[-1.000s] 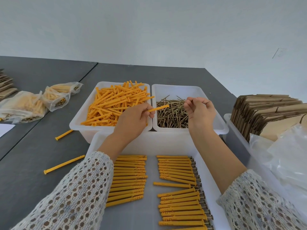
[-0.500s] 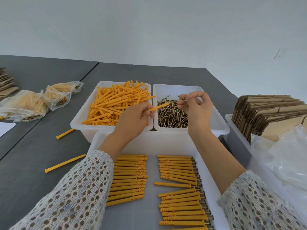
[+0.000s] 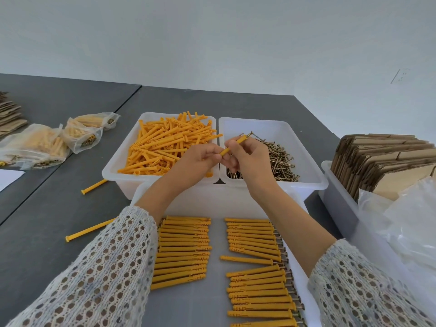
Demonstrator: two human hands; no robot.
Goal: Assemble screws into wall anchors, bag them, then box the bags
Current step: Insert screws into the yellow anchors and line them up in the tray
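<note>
My left hand [image 3: 195,161] and my right hand [image 3: 250,159] meet over the seam between two white bins, both pinching one yellow wall anchor [image 3: 234,145] that points up and right. A screw head [image 3: 252,133] sticks out of the anchor's far end. The left bin [image 3: 113,171] is heaped with loose yellow anchors [image 3: 165,145]. The right bin [image 3: 313,175] holds brass screws [image 3: 280,159]. In the near tray [image 3: 299,286] lie two columns of assembled anchors, a left column [image 3: 184,251] and a right column [image 3: 257,267].
Two loose anchors [image 3: 93,185] [image 3: 90,230] lie on the grey table left of the bins. Filled clear bags [image 3: 35,147] sit at far left. A bin of flat cardboard boxes [image 3: 387,161] and empty plastic bags [image 3: 405,223] stands at right.
My right hand has moved left from above the screw bin to meet my left hand. The screw it carried now sits in the end of the anchor, which both hands hold.
</note>
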